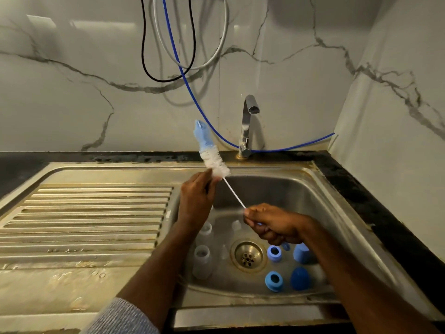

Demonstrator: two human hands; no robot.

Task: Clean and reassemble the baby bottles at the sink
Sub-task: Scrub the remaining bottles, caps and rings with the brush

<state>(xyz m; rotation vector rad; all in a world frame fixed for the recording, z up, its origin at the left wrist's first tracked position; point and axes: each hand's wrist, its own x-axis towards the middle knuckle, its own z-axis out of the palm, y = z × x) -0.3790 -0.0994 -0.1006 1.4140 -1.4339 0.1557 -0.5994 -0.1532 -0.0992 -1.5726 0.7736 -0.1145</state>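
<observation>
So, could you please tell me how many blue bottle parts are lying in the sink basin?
4: two rings right of the drain, two caps beyond them. The right hand may hide more.

Over the sink, the right hand grips the bottle brush by its handle. The left hand pinches the white bristles; clear bottles and blue caps lie in the basin

The right hand hides the bottle brush handle; the left forearm covers part of the clear bottles; cables run off the top edge
</observation>
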